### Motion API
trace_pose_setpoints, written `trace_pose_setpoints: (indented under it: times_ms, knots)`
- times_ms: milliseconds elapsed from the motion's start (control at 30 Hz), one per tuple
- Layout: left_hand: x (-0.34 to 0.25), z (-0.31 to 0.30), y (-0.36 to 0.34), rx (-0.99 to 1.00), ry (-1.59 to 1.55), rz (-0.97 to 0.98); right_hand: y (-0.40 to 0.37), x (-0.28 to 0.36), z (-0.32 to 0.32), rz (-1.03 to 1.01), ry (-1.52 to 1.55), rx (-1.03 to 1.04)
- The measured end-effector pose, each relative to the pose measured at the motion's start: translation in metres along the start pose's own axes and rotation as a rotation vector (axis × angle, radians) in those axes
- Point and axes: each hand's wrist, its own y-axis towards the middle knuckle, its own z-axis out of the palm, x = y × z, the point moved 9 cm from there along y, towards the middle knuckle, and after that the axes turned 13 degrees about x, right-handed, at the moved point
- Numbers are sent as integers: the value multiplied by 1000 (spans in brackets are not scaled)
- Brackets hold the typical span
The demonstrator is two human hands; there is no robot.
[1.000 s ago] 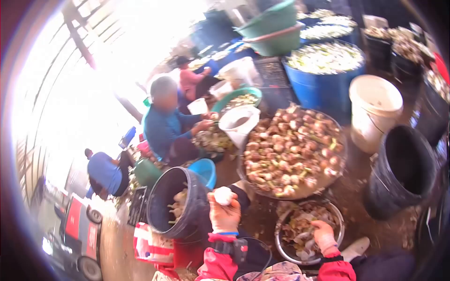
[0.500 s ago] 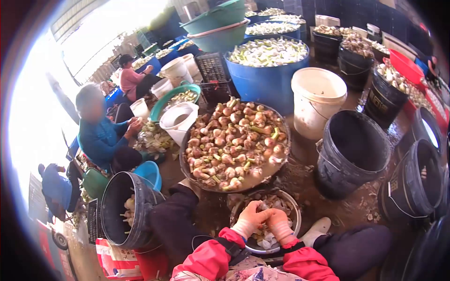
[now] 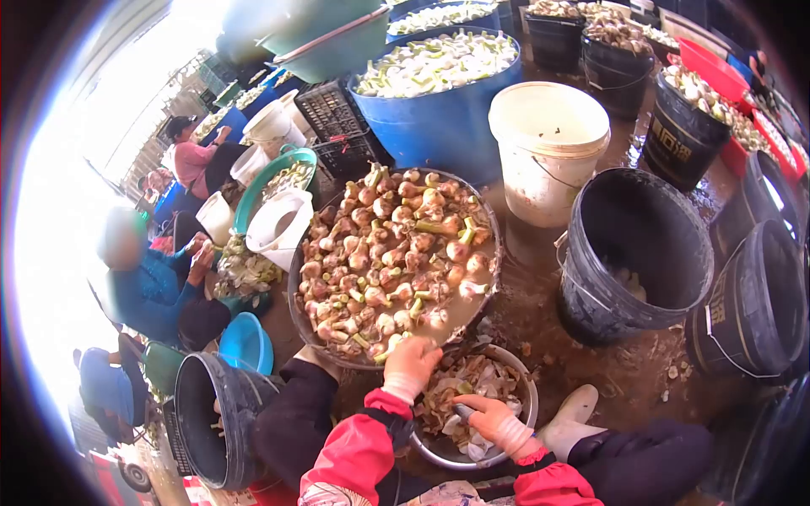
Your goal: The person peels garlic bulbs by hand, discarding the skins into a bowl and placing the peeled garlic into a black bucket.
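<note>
My left hand (image 3: 412, 364), in a pale orange glove, is at the near rim of a wide round tub (image 3: 295, 325). Its fingertips meet the brownish garlic bulbs (image 3: 392, 253) there, and what they hold, if anything, is hidden. Over a metal-rimmed basin (image 3: 533, 401) my right hand (image 3: 494, 419), gloved alike, is closed around a small dark object (image 3: 463, 411) at its fingertips. Loose garlic skins (image 3: 472, 379) fill much of the basin beneath it.
To the right stand a black bucket (image 3: 582, 287) with something pale inside and a white bucket (image 3: 548, 156). A blue drum (image 3: 422, 135) of trimmed garlic is behind the tub. At the left sit a person in blue (image 3: 143, 295) and one in pink (image 3: 191, 162).
My hands, together over the basin before, are now apart. The left has moved forward to the tub's rim. Something pale now shows inside the black bucket. The whole view has shifted.
</note>
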Motion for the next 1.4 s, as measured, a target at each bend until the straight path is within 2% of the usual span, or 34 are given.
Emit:
trace_pose_setpoints:
  times_ms: [33, 100, 133, 167, 267, 367, 400, 467, 500, 567, 600, 633, 700, 733, 767, 833, 900, 967, 1067, 1100, 1133, 1200, 1233, 1300, 1367, 1400]
  knots:
    - [1, -11, 20, -80, -3, -8, 8, -9, -1, 3, 4, -7]
    - [12, 1, 65, 44, 50, -99, 19, -36, -3, 165, 68, -57]
    - [16, 11, 84, 131, 197, -157, 21, -37, -4, 153, 96, -76]
    - [29, 25, 102, 287, 256, -294, 24, -31, -5, 57, 98, -102]
    - [49, 49, 129, 491, 335, -429, 29, -43, -5, 174, 208, -90]
    - [26, 28, 123, 482, 264, -294, 27, -45, -15, 171, 172, -161]
    - [29, 21, 115, 455, 66, -211, 26, -49, -20, 175, 256, -220]
    - [23, 2, 82, 412, -397, -175, 31, -68, -22, 133, 488, -293]
    - [27, 0, 65, 396, -647, -160, 26, -58, -24, 127, 497, -290]
    - [0, -3, 23, 446, -1213, 56, 14, -23, -29, 40, 893, -272]
    - [-13, 0, -1, 490, -1437, 87, 11, -7, -30, -49, 987, -237]
    - [-21, 7, -24, 550, -1605, 85, 6, 2, -29, -52, 989, -237]
    - [-23, 27, -53, 519, -1663, 72, 0, 34, -21, -247, 1066, -114]
    - [-30, 33, -64, 518, -1680, 100, 4, 26, -19, -256, 886, -161]
    - [-37, 36, -73, 461, -1815, 103, -2, 30, -20, -256, 886, -165]
    - [-29, 49, -92, 349, -2042, -52, -11, 41, -15, -194, 674, -77]
    - [-29, 50, -100, 323, -1923, -57, -14, 41, -9, -180, 713, -83]
    - [-26, 52, -102, 302, -1798, -56, -18, 39, -5, -71, 793, -88]
    - [-20, 42, -103, 116, -1214, -19, -14, 30, -3, -50, 644, -122]
    - [-29, 45, -106, 120, -1209, -16, -13, 29, -3, -55, 536, -141]
    - [-40, 36, -110, 43, -938, 30, -11, 26, 1, -58, 538, -145]
    - [-57, 26, -110, -77, -426, 79, -16, 37, -9, -136, 166, -315]
    - [-70, 21, -114, -145, -160, 154, -16, 37, -7, -138, 166, -318]
    - [-85, 19, -115, -119, -20, 164, -20, 33, -8, -120, 254, -387]
    - [-43, 43, -106, 137, -1061, -108, -22, 37, -14, -125, 264, -391]
    - [-52, 45, -106, 205, -1585, 14, -23, 44, -15, -228, 346, -323]
